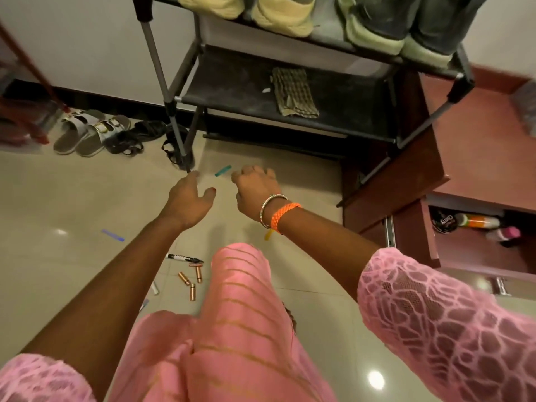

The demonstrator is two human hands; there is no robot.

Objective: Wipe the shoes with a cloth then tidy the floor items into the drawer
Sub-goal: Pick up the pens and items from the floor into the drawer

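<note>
Pale glossy floor tiles fill the near and left of the view, with a dark shoe rack standing at the far side against a white wall. On the rack's top shelf, yellow shoes and grey-green shoes are lined up, and a folded cloth is laid on the shelf below; from this the wiping step is judged to be finished, or at least set aside.

The tidying is judged barely begun. A wooden drawer is pulled open at the right, with a few bottles already inside. Scattered on the floor are a teal stick, a blue stick, a black marker and copper-coloured batteries; a yellow piece is partly hidden under the right wrist.

The left hand is reached forward with fingers loosely spread, nothing held. The right hand is held with fingers curled under, just right of the teal stick; whether anything is gripped inside it cannot be told. The teal stick is judged the likely first pick.
</note>
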